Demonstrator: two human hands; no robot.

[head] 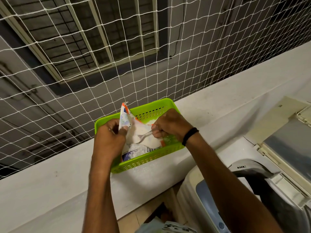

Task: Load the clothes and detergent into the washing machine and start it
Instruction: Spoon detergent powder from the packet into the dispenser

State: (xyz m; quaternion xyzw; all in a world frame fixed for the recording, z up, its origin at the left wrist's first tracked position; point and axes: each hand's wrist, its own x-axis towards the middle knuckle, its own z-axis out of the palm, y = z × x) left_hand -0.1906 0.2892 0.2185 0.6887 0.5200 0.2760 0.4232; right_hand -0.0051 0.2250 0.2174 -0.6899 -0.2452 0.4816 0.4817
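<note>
- The washing machine (195, 187) stands nearest, at 4 o'clock in the view, below the edge of the pale surface (50, 182). Its lid (286, 140) is raised at 3 o'clock.
- On the surface, just above mid-view, sits a green slotted basket (151, 159), well apart from the machine's tub opening.
- The detergent bag (133, 149) stands inside the basket, toward its 9 o'clock side, with its torn top pulled open and white powder (139, 127) showing inside.
- The left hand (109, 137) is at the bag's 9 o'clock edge; its grip is closed on that edge, thumb pinching the plastic and holding the mouth apart.
- The right hand (170, 125) is at the bag's 2 o'clock side, with a black band (190, 136) on the wrist. Its grip is curled round the handle of a metal spoon (143, 136).
- The spoon's bowl lies down in the powder, pointing toward 8 o'clock.
- Behind the basket, a white net (84, 68) rises from the far edge of the surface.
- Beyond the net, at 11 o'clock, is a barred window (80, 31) in a grey wall.
</note>
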